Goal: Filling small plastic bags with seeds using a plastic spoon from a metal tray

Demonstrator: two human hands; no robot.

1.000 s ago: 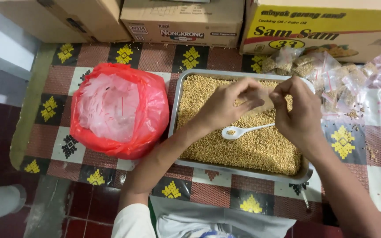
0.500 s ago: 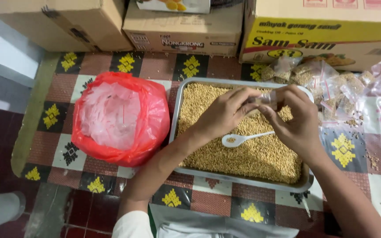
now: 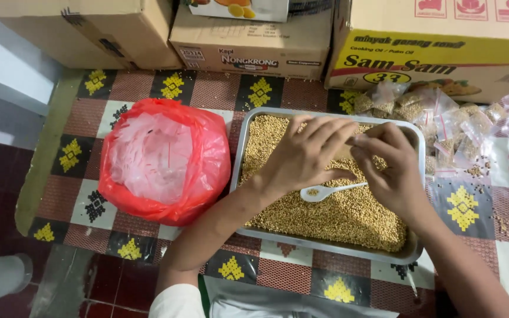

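A rectangular metal tray [image 3: 243,147] holds a heap of small tan seeds [image 3: 331,218]. A white plastic spoon [image 3: 325,191] lies on the seeds with a few seeds in its bowl. Above the tray, my left hand [image 3: 304,153] and my right hand [image 3: 393,171] meet, both pinching a small clear seed-filled packet [image 3: 349,147] between the fingertips. Most of the packet is hidden by my fingers.
A red plastic bag [image 3: 163,162] lined with white stands open left of the tray. Several small filled clear packets [image 3: 437,118] are piled at the right. Cardboard boxes [image 3: 254,35] line the far edge of the patterned mat [image 3: 78,171].
My two hands have drawn closer together over the tray's far half, and the view has shifted slightly downward. The spoon stays on the seeds.
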